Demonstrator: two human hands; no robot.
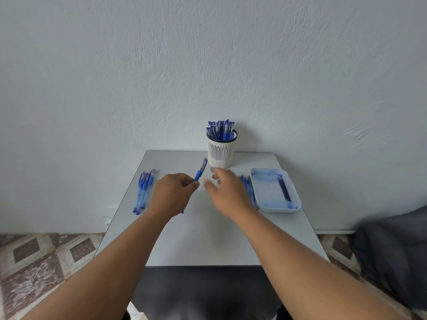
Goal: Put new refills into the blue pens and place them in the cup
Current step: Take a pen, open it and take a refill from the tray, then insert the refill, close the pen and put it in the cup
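Left hand: the left hand (174, 195) was over the middle of the table (208, 239), its fingers curled and pinching the lower end of one pen (200, 169).
Pen: it was lifted off the table and tilted, the capped end pointing up and away, toward the cup (221, 153). Its top came near the foot of the cup, but I could not tell if they touched.
Right hand: the right hand (227, 192) was just beside the left one, with the fingers spread and relaxed and nothing in them. It was blurred, and the fingertips were close to the pen, apart from it.
Cup: a white cup with slots and a dark rim stood upright at the far edge of the table, near the wall (208, 65). Many blue pens stood in it, caps up.
Loose pens (143, 191): a small group of blue pens lay side by side at the left edge of the table, well apart from the cup.
Refills (248, 188): some thin blue refills lay between the right hand and the tray (265, 204), partly hidden by the hand.
Tray: a white tray with blue ink stains was at the right edge of the table. A few dark refills lay in it along its right side.
Floor (46, 262): patterned tiles showed at both sides of the table.
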